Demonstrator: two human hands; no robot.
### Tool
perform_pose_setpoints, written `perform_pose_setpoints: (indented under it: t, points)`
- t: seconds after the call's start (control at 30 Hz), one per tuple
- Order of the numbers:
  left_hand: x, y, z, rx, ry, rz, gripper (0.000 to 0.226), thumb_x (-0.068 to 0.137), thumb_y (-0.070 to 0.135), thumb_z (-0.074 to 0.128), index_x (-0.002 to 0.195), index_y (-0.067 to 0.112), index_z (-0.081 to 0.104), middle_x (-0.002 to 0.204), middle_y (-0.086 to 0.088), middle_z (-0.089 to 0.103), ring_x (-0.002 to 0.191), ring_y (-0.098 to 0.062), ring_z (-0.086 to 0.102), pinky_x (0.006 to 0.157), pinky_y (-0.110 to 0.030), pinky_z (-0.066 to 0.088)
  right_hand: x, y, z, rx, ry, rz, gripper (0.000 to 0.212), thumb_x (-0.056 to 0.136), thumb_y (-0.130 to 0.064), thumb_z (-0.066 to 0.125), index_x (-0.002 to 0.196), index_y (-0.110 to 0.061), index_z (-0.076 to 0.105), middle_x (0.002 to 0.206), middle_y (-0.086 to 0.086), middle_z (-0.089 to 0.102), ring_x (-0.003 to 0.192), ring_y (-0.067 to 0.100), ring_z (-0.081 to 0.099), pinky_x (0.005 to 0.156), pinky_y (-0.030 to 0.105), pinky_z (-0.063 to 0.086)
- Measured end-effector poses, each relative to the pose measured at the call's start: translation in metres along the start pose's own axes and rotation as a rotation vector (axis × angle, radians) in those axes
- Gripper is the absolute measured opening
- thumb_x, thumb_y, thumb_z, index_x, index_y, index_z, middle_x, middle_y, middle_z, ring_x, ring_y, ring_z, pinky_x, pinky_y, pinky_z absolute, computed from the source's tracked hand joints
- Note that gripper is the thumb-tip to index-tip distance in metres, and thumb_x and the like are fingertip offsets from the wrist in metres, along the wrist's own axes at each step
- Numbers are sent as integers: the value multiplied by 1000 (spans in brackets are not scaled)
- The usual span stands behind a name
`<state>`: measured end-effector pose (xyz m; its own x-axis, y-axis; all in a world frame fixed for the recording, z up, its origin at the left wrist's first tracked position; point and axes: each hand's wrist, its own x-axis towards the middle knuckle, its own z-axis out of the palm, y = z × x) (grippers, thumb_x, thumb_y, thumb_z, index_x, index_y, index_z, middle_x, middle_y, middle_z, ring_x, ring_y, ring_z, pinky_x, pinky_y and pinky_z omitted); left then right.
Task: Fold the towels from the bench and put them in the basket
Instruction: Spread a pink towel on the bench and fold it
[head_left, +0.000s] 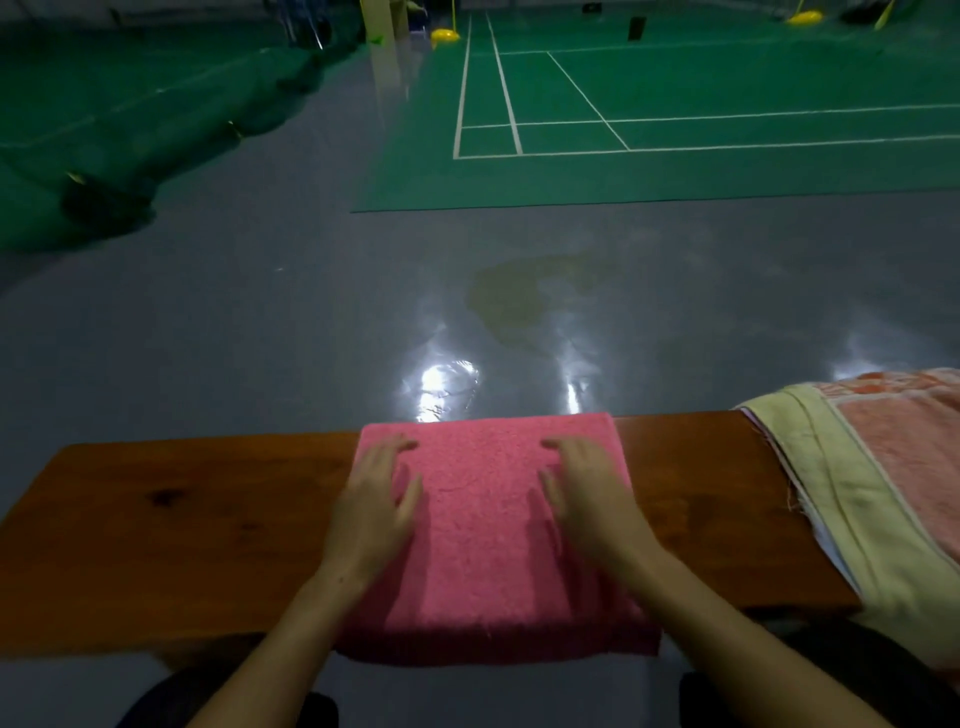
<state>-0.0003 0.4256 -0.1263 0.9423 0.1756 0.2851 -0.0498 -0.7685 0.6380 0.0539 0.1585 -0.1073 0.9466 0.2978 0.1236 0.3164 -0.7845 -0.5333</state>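
Cut off and covered

The heap of towels runs off the right edge; the pink towel hides the tabletop beneath it, and its near edge overhangs.

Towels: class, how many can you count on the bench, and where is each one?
3 at least. A pink towel lies mid-bench under both hands. A pale yellow towel and a peach towel are piled at the right end; more may be hidden beneath.

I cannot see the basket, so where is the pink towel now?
In the head view, the pink towel lies mid-bench, under both hands, left of the towel pile.
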Motion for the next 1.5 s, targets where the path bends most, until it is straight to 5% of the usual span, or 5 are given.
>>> perform_pose_setpoints:
  t: [0.2,0.63,0.93,1.13,1.5]
  points:
    - [-41,-7,28,500,-220,-34,80,96,75,18,164,33,28,175,-7,15,162,-33,8,130,-52,5,-69,-10,47,-288,-171,-77,83,101,-68,11,165,-18,23,173,17,16,160,40,11,130,53,4]
    - [-42,5,24,551,-228,-91,86,92,76,9,165,33,23,176,-7,8,162,-34,3,130,-54,2,-106,55,-15,-412,104,206,55,96,-65,51,123,-19,67,124,8,62,111,30,55,91,46,53]
    - [-48,10,31,566,-207,-114,81,95,73,12,164,33,27,176,-6,9,162,-34,2,129,-57,-1,-70,33,-39,434,-8,458,17,100,-32,66,108,-19,60,102,-2,70,90,12,68,80,40,59]
    - [-46,7,28,574,-219,-123,82,95,75,13,164,34,25,176,-5,8,162,-32,1,129,-57,-2,-67,43,-49,884,4,668,59,84,-7,85,134,-18,56,119,7,68,101,22,70,76,36,57]
    - [2,90,42,-61,-166,306,29,97,37,58,124,31,67,106,13,70,92,-4,65,81,-41,58,-63,21,-33,570,244,294,30,89,-16,81,109,-23,59,101,-10,70,91,-2,67,76,20,57]
